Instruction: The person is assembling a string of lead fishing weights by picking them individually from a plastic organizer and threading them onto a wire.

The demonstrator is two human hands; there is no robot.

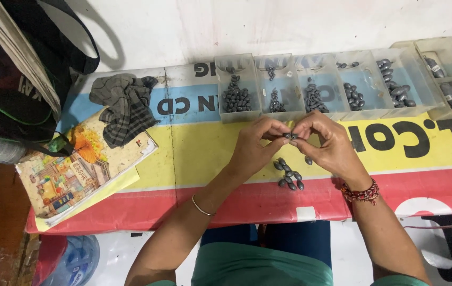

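My left hand (pixel 255 145) and my right hand (pixel 329 145) meet above the table, fingertips pinched together on small dark grey oval weights (pixel 291 136). Just below my hands a small pile of the same oval weights (pixel 288 175) lies on the yellow and red banner covering the table (pixel 194 153). One loose weight (pixel 308 160) sits beside my right palm. Behind my hands stands a row of clear plastic boxes (pixel 316 85) holding oval weights sorted by size. My left wrist wears a thin bangle, my right wrist a red beaded band.
A checked grey cloth (pixel 125 106) lies on a colourful illustrated book (pixel 77 169) at the table's left. A dark bag (pixel 14 79) hangs at far left. A blue water jug (pixel 75 259) stands under the table's left end.
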